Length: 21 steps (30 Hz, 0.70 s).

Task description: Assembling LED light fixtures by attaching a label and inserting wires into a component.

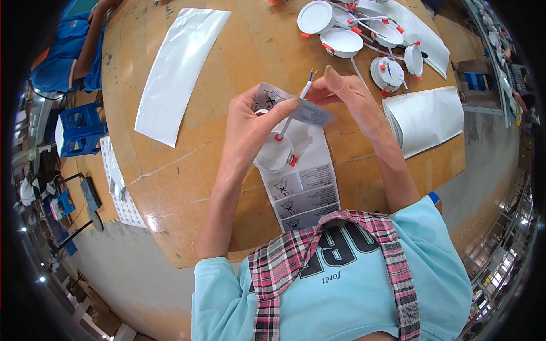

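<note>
Item in hand: round white recessed downlight (274,154) with orange spring clips, held above the near middle of the bench (187,170), just below the left hand.
Lead: thin white cable (296,108) rising from the lamp up and to the right, bare blue and yellow wire tips at its top end; long axis runs near-left to far-right.
Label: grey printed sticker (284,102) held across the cable between both hands, its long side lying left to right, crossing the cable axis.
Left hand (247,128): fingers pinching the left end of the sticker, thumb on top; it sits directly over the lamp and is the nearer hand to it.
Right hand (347,94): fingers pressed together on the right end of the sticker, close beside the cable's upper end.
Label strip: backing sheet with more grey stickers (304,187), lying on the bench under the lamp, running toward the near edge.
Far right corner: cluster of similar white downlights (352,34) with cables.
Right edge: stack of white sheets (426,116).
Far left: long glossy white sheet (179,71).
Left edge: white perforated strip (116,182) overhanging the bench.
Beyond far left corner: another person in blue (71,48).
</note>
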Tool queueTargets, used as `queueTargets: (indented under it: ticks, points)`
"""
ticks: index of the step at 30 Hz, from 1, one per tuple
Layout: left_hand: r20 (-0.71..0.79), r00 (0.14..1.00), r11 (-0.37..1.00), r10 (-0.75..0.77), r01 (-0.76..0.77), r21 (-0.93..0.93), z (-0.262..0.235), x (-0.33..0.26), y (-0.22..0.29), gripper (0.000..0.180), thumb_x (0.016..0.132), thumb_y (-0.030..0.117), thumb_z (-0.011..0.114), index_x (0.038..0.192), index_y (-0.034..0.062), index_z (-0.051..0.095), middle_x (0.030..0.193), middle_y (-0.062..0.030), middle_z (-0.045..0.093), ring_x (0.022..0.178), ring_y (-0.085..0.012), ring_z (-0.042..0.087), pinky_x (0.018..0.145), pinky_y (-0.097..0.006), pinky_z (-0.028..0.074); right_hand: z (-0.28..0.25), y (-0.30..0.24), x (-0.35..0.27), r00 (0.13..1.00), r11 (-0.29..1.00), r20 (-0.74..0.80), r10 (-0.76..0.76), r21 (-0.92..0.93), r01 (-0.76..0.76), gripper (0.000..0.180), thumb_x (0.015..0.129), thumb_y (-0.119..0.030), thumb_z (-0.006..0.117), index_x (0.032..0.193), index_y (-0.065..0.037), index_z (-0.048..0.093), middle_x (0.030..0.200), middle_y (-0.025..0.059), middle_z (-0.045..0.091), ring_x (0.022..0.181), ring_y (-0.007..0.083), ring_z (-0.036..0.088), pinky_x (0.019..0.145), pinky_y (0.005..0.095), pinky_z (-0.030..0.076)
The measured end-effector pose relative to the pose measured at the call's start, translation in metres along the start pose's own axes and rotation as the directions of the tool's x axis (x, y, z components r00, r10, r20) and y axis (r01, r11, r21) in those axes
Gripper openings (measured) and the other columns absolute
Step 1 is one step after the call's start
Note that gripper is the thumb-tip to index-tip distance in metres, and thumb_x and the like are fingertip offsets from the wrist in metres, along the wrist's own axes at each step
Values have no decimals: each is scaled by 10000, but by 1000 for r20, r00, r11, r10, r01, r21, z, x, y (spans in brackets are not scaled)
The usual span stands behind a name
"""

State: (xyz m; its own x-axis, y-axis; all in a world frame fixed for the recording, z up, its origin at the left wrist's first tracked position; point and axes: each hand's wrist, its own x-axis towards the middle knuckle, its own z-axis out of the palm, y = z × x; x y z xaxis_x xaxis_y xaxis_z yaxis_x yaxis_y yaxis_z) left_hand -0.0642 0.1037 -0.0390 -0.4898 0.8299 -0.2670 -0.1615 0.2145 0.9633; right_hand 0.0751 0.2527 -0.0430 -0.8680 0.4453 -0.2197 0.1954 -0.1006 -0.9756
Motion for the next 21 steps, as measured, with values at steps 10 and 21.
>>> queueTargets:
  ticks: [10,21]
  points:
    - [-12,998,995,-68,67,-67,-2,7,-10,207,795,168,750,865,-1,653,752,-53,661,643,-82,598,592,-231,475,9,-3,-2,998,997,-54,-43,-64,39,664,937,-560,468,797,51,687,750,96,666,742,143,615,715,267,470]
    - [9,998,994,-61,61,-92,-4,10,-14,222,793,182,762,865,3,654,754,-54,663,640,-83,596,585,-229,471,7,5,-1,997,996,-55,-51,-77,47,595,936,-502,522,790,50,686,712,66,649,689,111,585,648,248,457]
